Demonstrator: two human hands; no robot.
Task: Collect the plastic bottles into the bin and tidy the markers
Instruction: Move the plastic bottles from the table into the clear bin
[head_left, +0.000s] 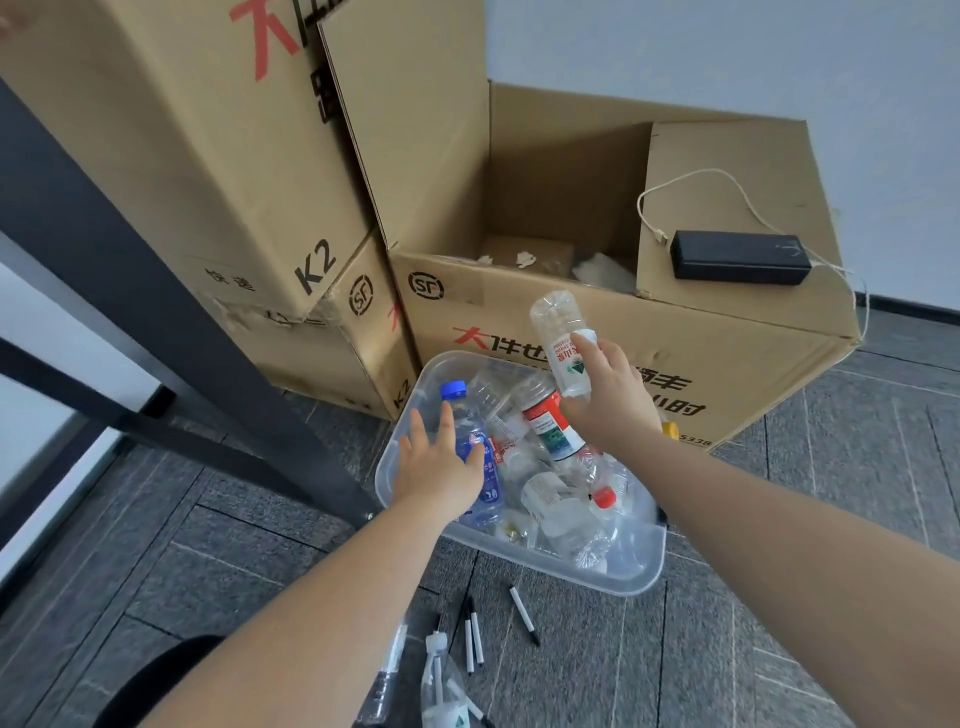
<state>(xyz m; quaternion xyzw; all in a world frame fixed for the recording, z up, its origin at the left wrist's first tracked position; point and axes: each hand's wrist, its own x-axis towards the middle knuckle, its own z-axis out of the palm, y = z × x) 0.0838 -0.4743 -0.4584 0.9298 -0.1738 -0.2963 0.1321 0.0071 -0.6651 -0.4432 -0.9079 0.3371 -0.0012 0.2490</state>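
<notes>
- Clear plastic bin (631, 574) sits on the grey tiled floor (218, 545), against the open cardboard box (571, 332); already holds a heap of bottles, so collecting looks well along.
- Right hand (613, 400): fingers wrapped round a clear empty bottle with a white label (563, 343), held bottom-up over the bin's far side, likely so it falls straight in on release.
- Left hand (441, 467): fingers spread, loosely on a blue-capped, blue-labelled bottle (475, 441) lying at the bin's left edge; can't tell if gripping or just nudging it in.
- Markers not done: three thin black-and-white markers (523, 614) loose on the floor just beside the bin's near wall.
- More clear bottles (441, 686) on the floor at bottom of view, well short of the bin.
- Risk: bin is piled; a drop may bounce out.
</notes>
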